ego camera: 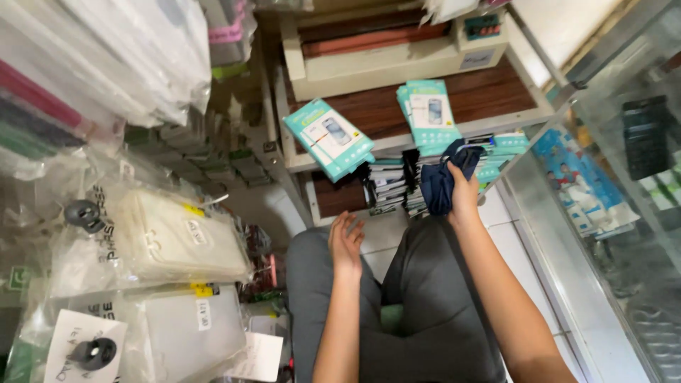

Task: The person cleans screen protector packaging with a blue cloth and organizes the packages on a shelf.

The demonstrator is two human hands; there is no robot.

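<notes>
My right hand (462,193) is raised in front of a low wooden shelf (496,89) and grips a crumpled dark blue cloth (441,179). The cloth hangs against several stacked flat boxes (389,186) under the shelf. My left hand (345,242) is empty, fingers apart, hovering above my left knee in grey trousers (418,298). Two teal boxes with a phone picture lie on the shelf: one tilted at the left (328,137) and one at the middle (429,113).
Clear plastic bags of phone cases (170,237) hang in rows at the left. A beige machine (397,50) sits at the back of the shelf. A glass display case (617,184) stands at the right, white floor tiles (525,248) beside it.
</notes>
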